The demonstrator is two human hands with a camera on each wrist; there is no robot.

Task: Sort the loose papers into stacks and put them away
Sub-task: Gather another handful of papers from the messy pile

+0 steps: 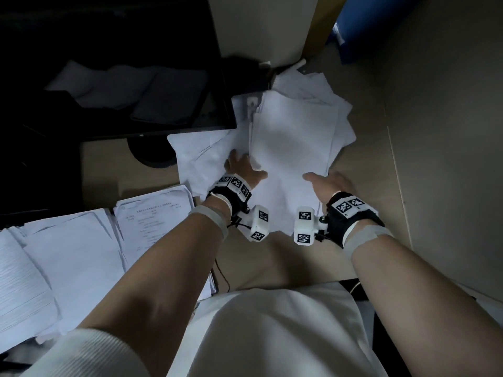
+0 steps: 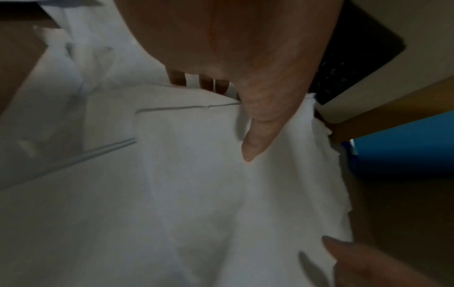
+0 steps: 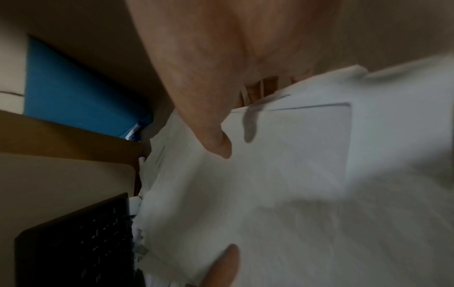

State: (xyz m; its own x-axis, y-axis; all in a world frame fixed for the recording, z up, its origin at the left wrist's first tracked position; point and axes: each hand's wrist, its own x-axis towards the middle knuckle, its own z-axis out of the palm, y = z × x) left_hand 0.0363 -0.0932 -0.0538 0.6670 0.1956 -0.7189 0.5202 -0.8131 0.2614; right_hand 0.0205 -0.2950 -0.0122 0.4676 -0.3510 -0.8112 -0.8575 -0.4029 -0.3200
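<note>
A loose pile of white papers lies fanned out on the beige desk in front of me. My left hand holds the left edge of the top stack, and my right hand holds its right edge. In the left wrist view the thumb of the left hand lies on top of the papers, with the fingers past the edge underneath. The right wrist view shows the right hand gripping the papers in the same way.
A dark screen on a round base stands at the left rear. More paper piles and a printed sheet lie at the near left. A blue folder and a beige box stand behind.
</note>
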